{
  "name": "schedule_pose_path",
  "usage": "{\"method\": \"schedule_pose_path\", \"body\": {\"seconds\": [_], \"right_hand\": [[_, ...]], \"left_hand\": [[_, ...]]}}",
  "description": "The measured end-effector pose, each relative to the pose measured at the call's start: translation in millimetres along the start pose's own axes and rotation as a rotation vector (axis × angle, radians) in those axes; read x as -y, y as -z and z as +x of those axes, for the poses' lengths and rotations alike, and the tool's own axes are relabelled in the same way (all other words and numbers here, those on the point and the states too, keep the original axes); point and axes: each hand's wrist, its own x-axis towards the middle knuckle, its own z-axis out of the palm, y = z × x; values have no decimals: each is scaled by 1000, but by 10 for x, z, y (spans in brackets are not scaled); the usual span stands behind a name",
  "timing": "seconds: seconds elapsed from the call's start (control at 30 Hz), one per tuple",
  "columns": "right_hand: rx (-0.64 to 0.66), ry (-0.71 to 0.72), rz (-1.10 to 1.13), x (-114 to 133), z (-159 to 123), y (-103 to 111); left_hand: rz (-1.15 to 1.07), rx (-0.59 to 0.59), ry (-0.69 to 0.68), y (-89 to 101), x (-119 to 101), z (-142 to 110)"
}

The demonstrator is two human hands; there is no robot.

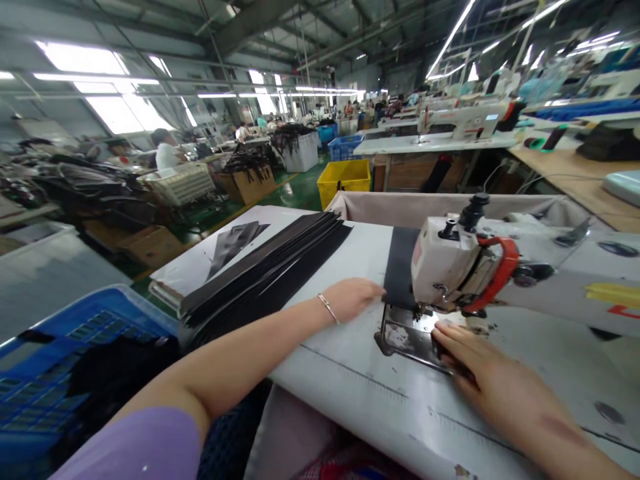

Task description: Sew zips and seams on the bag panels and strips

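My left hand (353,298), a thin bracelet on its wrist, reaches across the white table (350,373) and pinches the near edge of a black fabric strip (400,267) that runs under the white sewing machine (453,263). My right hand (480,370) lies on the metal needle plate (405,337) in front of the machine, fingers pressed down on a small dark piece of fabric. A long stack of black strips (270,267) lies to the left of my left hand.
A blue plastic crate (55,360) with dark fabric stands at the near left. A yellow bin (345,179), cardboard boxes (247,183) and other sewing stations stand beyond the table. Seated people work at the far left.
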Motion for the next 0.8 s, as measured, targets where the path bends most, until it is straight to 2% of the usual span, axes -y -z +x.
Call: {"method": "schedule_pose_path", "body": {"seconds": [0.1, 0.17, 0.27, 0.37, 0.5, 0.57, 0.63, 0.7, 0.8], "right_hand": [[-76, -15, -16, 173, -285, -11], [-120, -55, -40, 303, -395, -17], [-148, -94, -44, 416, -413, 8], [-119, -106, -29, 402, -373, 51], [-94, -106, 18, 317, -388, 84], [-129, -98, 78, 357, -401, 121], [-194, -92, 209, 528, -384, 208], [-221, -94, 396, 825, -316, 352], [-165, -83, 585, 1316, -147, 586]], "left_hand": [[103, -5, 340, 143, 458, -456], [152, 35, 477, 153, 665, -684], [188, 116, 539, 86, 751, -790], [210, 173, 543, 70, 700, -711], [230, 169, 537, 287, 632, -652], [227, 160, 510, 457, 522, -696], [218, 152, 439, 618, 280, -775], [200, 152, 323, 748, -85, -875], [115, 156, 78, 898, -643, -1064]]}}
